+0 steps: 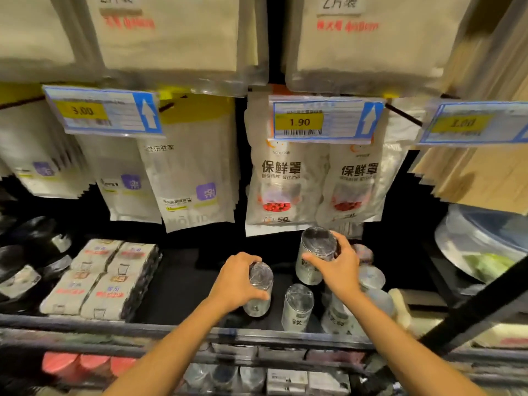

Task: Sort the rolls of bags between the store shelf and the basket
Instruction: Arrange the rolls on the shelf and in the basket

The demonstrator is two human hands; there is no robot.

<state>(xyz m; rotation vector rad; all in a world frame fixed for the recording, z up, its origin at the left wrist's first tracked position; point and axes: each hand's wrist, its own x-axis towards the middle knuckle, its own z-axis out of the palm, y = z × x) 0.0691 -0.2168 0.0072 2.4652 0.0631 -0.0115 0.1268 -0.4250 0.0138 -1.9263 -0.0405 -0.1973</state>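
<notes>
While the left hand [240, 281] grips a standing roll [260, 281] on the dark shelf [177, 284], lower centre, the right hand [341, 270] holds a raised roll [315, 250] above the other rolls [297, 307], probably to carry it away; no basket is visible.

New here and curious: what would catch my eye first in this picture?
On the dark shelf, the left hand grips a clear roll and the right hand grips a second roll farther back. Above them hang white packets under a yellow 1.90 price tag.
</notes>
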